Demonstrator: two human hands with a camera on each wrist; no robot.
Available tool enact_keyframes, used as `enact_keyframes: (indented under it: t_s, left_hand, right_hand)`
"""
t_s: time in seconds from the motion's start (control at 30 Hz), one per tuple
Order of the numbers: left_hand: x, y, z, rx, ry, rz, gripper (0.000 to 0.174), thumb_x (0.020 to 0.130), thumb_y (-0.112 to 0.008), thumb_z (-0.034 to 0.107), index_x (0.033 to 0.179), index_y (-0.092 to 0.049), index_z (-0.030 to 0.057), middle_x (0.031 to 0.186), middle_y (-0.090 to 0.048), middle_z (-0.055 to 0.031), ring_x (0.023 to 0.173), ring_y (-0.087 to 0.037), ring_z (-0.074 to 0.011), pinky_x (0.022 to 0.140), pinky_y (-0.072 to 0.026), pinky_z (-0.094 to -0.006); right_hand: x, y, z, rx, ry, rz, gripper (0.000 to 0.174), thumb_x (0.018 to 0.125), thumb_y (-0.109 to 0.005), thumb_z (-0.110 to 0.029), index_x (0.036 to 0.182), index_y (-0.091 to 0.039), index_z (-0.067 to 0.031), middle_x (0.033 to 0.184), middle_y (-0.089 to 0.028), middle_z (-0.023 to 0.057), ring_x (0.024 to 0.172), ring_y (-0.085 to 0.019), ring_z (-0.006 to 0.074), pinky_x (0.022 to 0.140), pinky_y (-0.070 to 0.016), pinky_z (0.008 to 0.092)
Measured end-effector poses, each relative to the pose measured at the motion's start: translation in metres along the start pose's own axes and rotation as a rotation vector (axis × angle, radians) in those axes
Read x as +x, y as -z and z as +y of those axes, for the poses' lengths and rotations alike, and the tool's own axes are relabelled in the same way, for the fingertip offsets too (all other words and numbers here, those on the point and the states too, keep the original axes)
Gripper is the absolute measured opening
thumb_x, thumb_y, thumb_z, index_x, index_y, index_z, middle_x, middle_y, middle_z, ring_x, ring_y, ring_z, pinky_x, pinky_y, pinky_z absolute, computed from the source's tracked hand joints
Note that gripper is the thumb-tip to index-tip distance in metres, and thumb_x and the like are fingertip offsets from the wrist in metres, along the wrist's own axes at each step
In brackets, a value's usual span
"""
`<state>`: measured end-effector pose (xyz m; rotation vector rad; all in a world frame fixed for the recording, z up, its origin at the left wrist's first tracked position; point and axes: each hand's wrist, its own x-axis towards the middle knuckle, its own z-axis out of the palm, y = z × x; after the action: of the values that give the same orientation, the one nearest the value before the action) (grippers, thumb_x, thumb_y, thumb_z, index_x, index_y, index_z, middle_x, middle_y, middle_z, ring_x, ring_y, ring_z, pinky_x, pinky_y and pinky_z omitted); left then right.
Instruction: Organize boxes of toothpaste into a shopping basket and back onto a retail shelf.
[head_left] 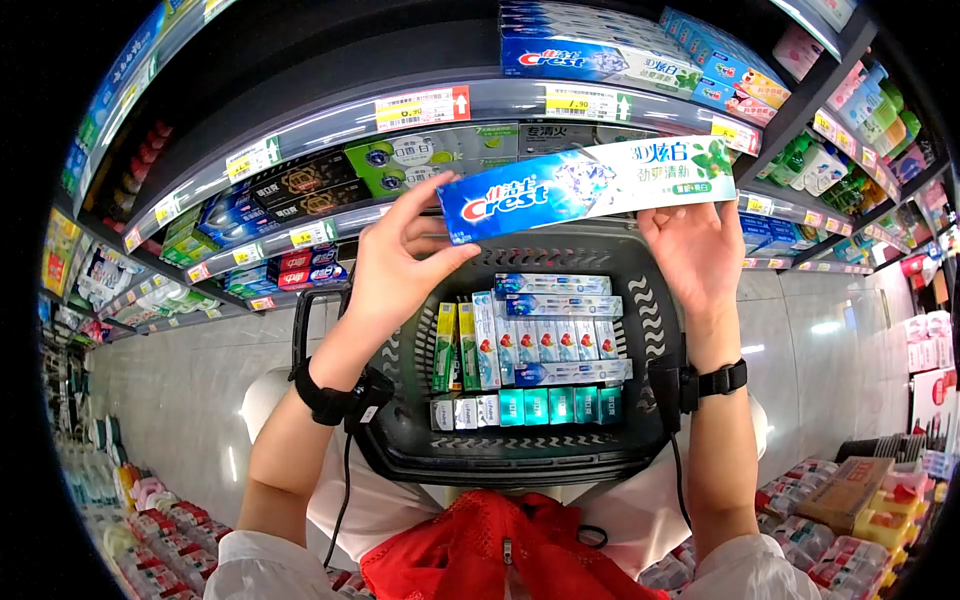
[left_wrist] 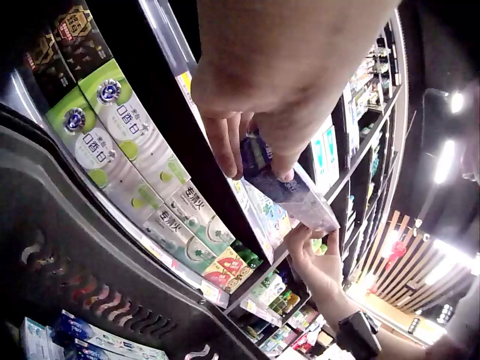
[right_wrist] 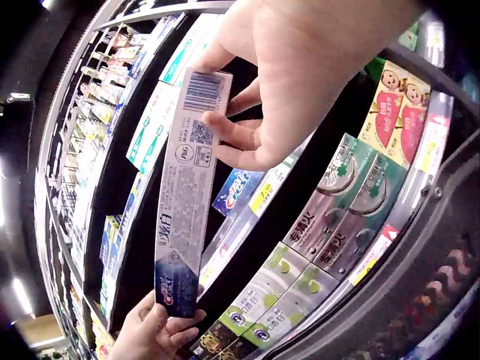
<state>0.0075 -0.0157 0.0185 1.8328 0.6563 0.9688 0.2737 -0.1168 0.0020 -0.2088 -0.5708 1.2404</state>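
Note:
A blue and white Crest toothpaste box (head_left: 590, 187) is held up level above the basket, its printed front facing the head camera. My left hand (head_left: 400, 255) pinches its blue end between thumb and fingers. At the white end, my right hand (head_left: 695, 250) grips the box with the palm turned up. The right wrist view shows the barcode side of the box (right_wrist: 191, 180), with right-hand fingers (right_wrist: 240, 135) along its edge. Beneath, the black basket (head_left: 510, 465) holds toothpaste boxes lying in rows, among them white ones with red hearts and teal ones (head_left: 560, 405).
Shelves of toothpaste boxes (head_left: 415, 160) stand right in front, behind the basket, with price tags (head_left: 420, 108) along their edges. More Crest boxes (head_left: 590, 62) sit on the upper shelf. Packaged goods (head_left: 165, 545) and a cardboard box (head_left: 845, 495) lie at the lower sides.

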Motion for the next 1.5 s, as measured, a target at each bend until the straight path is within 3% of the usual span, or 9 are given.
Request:
enact_keyframes:
  t_s: [0.17, 0.3, 0.5, 0.63, 0.73, 0.93, 1.07, 1.13, 1.5]
  left_hand:
    - [0.000, -0.002, -0.006, -0.016, 0.069, -0.050, 0.061, 0.068, -0.067, -0.001, 0.124, -0.041, 0.0041, 0.101, -0.060, -0.0142, 0.084, -0.061, -0.0169, 0.077, -0.0490, -0.0283]
    - [0.003, -0.002, -0.006, -0.026, -0.021, -0.002, 0.061, 0.069, -0.065, -0.004, 0.124, -0.041, 0.0052, 0.112, -0.055, -0.0126, 0.090, -0.058, -0.0161, 0.079, -0.0478, -0.0280]
    - [0.007, 0.007, 0.003, -0.011, -0.101, 0.011, 0.067, 0.069, -0.058, -0.011, 0.129, -0.032, 0.0018, 0.131, -0.038, -0.0138, 0.113, -0.045, -0.0194, 0.089, -0.0428, -0.0281]
    - [0.008, 0.011, 0.001, -0.036, -0.200, 0.110, 0.069, 0.066, -0.061, -0.007, 0.129, -0.036, 0.0058, 0.128, -0.043, -0.0095, 0.100, -0.052, -0.0149, 0.083, -0.0443, -0.0270]
    - [0.008, 0.013, 0.001, -0.054, -0.268, 0.172, 0.068, 0.067, -0.062, -0.006, 0.128, -0.034, 0.0028, 0.127, -0.044, -0.0133, 0.102, -0.052, -0.0167, 0.084, -0.0429, -0.0273]
    - [0.007, 0.015, -0.002, -0.044, -0.269, 0.208, 0.069, 0.065, -0.066, -0.004, 0.128, -0.036, 0.0024, 0.122, -0.049, -0.0135, 0.097, -0.054, -0.0152, 0.082, -0.0429, -0.0261]
    - [0.005, 0.011, -0.003, 0.039, -0.170, 0.175, 0.071, 0.062, -0.071, 0.001, 0.126, -0.040, 0.0038, 0.113, -0.056, -0.0126, 0.093, -0.055, -0.0140, 0.078, -0.0442, -0.0256]
    - [0.004, 0.008, -0.006, 0.129, -0.163, 0.155, 0.071, 0.060, -0.074, 0.006, 0.124, -0.044, 0.0061, 0.108, -0.058, -0.0129, 0.091, -0.057, -0.0147, 0.076, -0.0453, -0.0265]
    - [0.002, -0.002, -0.011, 0.331, -0.119, -0.009, 0.071, 0.058, -0.078, 0.014, 0.121, -0.048, 0.0076, 0.108, -0.058, -0.0139, 0.097, -0.058, -0.0217, 0.077, -0.0466, -0.0304]
  right_hand:
    - [-0.004, -0.004, -0.005, -0.045, 0.000, 0.015, 0.037, 0.082, -0.056, -0.035, 0.110, -0.053, -0.0125, 0.108, -0.055, 0.0037, 0.089, -0.050, 0.0169, 0.090, -0.0366, 0.0373]
    - [-0.008, -0.005, -0.006, -0.137, -0.002, -0.077, 0.047, 0.077, -0.060, -0.034, 0.118, -0.050, -0.0126, 0.120, -0.050, 0.0072, 0.110, -0.045, 0.0227, 0.094, -0.0328, 0.0390]
    - [-0.014, -0.007, 0.000, -0.048, 0.001, -0.052, 0.057, 0.071, -0.062, -0.027, 0.122, -0.045, -0.0105, 0.125, -0.046, 0.0092, 0.118, -0.038, 0.0264, 0.100, -0.0257, 0.0420]
    - [-0.014, -0.008, 0.005, -0.030, -0.014, -0.091, 0.052, 0.074, -0.060, -0.027, 0.120, -0.046, -0.0096, 0.121, -0.049, 0.0088, 0.114, -0.043, 0.0246, 0.099, -0.0274, 0.0426]
    - [-0.013, -0.008, 0.010, -0.034, -0.013, -0.028, 0.035, 0.080, -0.054, -0.026, 0.112, -0.051, -0.0109, 0.107, -0.057, 0.0048, 0.090, -0.053, 0.0185, 0.092, -0.0328, 0.0426]
    - [-0.010, -0.004, 0.018, 0.005, 0.002, -0.053, 0.032, 0.087, -0.047, -0.036, 0.108, -0.051, -0.0120, 0.098, -0.056, 0.0034, 0.077, -0.048, 0.0163, 0.086, -0.0376, 0.0405]
    - [-0.010, -0.012, 0.011, -0.121, 0.011, 0.048, 0.039, 0.088, -0.042, -0.043, 0.107, -0.051, -0.0107, 0.089, -0.053, 0.0013, 0.078, -0.047, 0.0144, 0.087, -0.0379, 0.0382]
    - [-0.010, -0.009, 0.006, -0.099, 0.020, 0.034, 0.042, 0.088, -0.040, -0.046, 0.112, -0.047, -0.0122, 0.099, -0.053, 0.0046, 0.078, -0.048, 0.0155, 0.083, -0.0404, 0.0385]
    - [-0.017, -0.018, -0.007, -0.196, 0.065, 0.054, 0.045, 0.086, -0.044, -0.046, 0.115, -0.047, -0.0108, 0.102, -0.053, 0.0039, 0.086, -0.048, 0.0164, 0.088, -0.0374, 0.0393]
